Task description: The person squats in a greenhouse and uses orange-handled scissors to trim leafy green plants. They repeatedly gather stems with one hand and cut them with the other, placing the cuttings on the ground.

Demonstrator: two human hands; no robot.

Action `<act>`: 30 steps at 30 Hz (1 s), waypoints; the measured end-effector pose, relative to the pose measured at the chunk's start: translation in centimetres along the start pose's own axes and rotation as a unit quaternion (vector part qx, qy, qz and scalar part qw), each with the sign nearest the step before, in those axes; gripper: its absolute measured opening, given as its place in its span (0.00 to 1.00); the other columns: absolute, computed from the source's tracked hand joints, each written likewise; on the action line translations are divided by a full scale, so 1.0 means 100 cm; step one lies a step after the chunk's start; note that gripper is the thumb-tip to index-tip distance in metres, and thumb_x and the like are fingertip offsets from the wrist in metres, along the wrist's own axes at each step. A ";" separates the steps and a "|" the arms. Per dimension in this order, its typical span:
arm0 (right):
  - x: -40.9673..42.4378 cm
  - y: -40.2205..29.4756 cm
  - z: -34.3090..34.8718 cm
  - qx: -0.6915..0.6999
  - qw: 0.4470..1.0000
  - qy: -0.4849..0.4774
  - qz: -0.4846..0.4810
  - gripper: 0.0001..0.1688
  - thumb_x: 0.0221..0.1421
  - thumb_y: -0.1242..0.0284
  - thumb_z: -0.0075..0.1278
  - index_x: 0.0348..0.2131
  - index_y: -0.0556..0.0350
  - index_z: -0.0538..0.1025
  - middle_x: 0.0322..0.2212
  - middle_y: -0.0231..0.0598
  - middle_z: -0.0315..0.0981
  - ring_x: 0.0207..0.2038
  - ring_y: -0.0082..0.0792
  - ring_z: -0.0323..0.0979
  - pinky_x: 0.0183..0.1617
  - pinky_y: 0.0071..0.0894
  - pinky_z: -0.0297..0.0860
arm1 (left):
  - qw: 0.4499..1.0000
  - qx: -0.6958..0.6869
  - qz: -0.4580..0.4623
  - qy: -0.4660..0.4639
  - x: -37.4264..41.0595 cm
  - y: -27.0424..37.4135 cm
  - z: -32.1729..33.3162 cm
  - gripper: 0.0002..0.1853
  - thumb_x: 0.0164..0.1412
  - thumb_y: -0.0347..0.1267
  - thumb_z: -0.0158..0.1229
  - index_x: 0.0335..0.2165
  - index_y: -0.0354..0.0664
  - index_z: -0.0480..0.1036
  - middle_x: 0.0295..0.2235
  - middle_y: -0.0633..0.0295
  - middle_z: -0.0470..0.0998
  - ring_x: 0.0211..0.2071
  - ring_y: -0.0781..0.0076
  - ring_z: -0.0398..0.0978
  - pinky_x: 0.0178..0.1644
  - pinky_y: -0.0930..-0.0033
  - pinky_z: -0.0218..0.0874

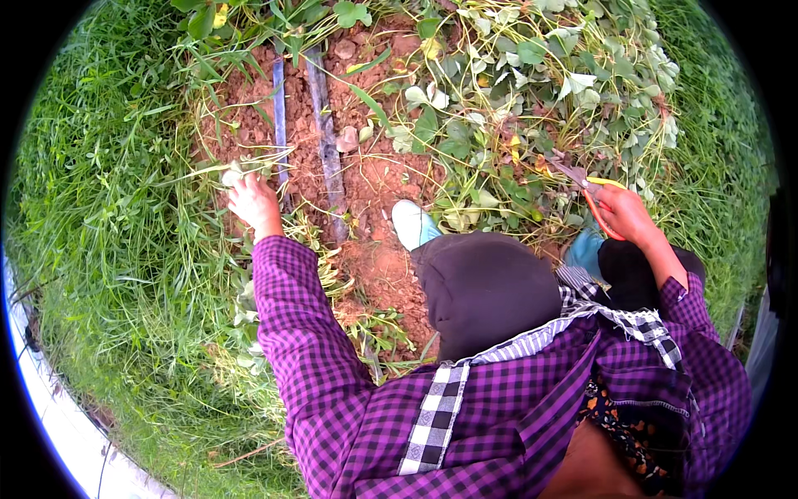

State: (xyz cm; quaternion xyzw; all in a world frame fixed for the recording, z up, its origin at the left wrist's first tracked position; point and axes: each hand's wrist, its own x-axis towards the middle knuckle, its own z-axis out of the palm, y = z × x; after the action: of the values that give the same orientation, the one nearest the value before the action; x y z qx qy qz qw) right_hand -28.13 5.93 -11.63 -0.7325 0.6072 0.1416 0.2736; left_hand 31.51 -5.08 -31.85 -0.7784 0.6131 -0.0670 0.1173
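Note:
My left hand (pixel 254 203) is stretched out at the edge of the bare soil, its fingers at a pale leaf (pixel 232 174) with thin stems beside it; whether they grip it I cannot tell. Scissors (pixel 586 184) with one yellow and one orange-red handle are in my right hand (pixel 623 215). Their blades point up and left, low over leafy plants (pixel 517 131) with long yellowish runners. Between my hands lies reddish, crumbly soil (pixel 380 181), crossed by two dark strips of tubing or tape (pixel 324 134), (pixel 279 112).
Tall grass (pixel 124 206) borders the soil on the left, and more grass (pixel 723 125) stands on the right. My light blue shoe (pixel 414 224) rests on the soil in front of my bent knee (pixel 492 287). A white sheet (pixel 75 430) curves along the lower left.

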 end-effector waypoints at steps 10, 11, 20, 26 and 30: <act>0.015 0.002 0.008 0.019 0.999 0.034 -0.019 0.10 0.42 0.77 0.49 0.30 0.56 0.72 0.24 0.47 0.68 0.29 0.50 0.68 0.33 0.42 0.66 | 0.991 -0.041 0.020 -0.127 -0.013 0.026 0.030 0.12 0.55 0.42 0.50 0.35 0.52 0.70 0.30 0.60 0.74 0.30 0.62 0.75 0.31 0.63 0.67; 0.014 0.002 0.009 0.023 0.999 0.026 -0.016 0.10 0.42 0.77 0.49 0.31 0.56 0.72 0.24 0.47 0.68 0.29 0.50 0.68 0.33 0.42 0.66 | 0.993 -0.045 0.043 -0.097 -0.007 0.028 0.033 0.10 0.56 0.39 0.48 0.32 0.50 0.72 0.29 0.60 0.75 0.29 0.63 0.75 0.29 0.64 0.67; 0.014 -0.001 0.005 0.032 0.999 0.010 -0.019 0.13 0.43 0.77 0.48 0.34 0.55 0.72 0.25 0.46 0.68 0.30 0.50 0.68 0.33 0.42 0.66 | 0.993 0.006 0.114 0.008 0.066 0.043 0.022 0.10 0.56 0.33 0.44 0.30 0.52 0.74 0.27 0.63 0.75 0.31 0.67 0.74 0.34 0.67 0.66; 0.011 0.000 0.008 0.034 0.999 0.009 -0.014 0.10 0.42 0.77 0.48 0.30 0.55 0.72 0.24 0.45 0.67 0.29 0.49 0.68 0.32 0.42 0.65 | 0.983 -0.087 0.162 0.022 0.075 0.026 0.006 0.11 0.52 0.32 0.51 0.36 0.54 0.72 0.36 0.63 0.74 0.37 0.65 0.72 0.38 0.66 0.66; 0.008 0.007 0.009 0.027 0.999 0.005 -0.026 0.08 0.42 0.75 0.48 0.28 0.55 0.71 0.23 0.44 0.67 0.28 0.49 0.68 0.31 0.42 0.65 | 0.987 -0.113 0.097 0.061 0.048 -0.023 0.003 0.13 0.50 0.34 0.55 0.38 0.53 0.72 0.35 0.63 0.74 0.36 0.65 0.72 0.39 0.64 0.66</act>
State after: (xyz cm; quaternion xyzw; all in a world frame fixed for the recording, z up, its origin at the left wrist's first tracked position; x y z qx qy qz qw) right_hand -28.48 5.72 -13.00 -0.7407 0.5930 0.1144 0.2942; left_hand 34.85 -9.23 -31.71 -0.7177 0.6956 -0.0329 -0.0036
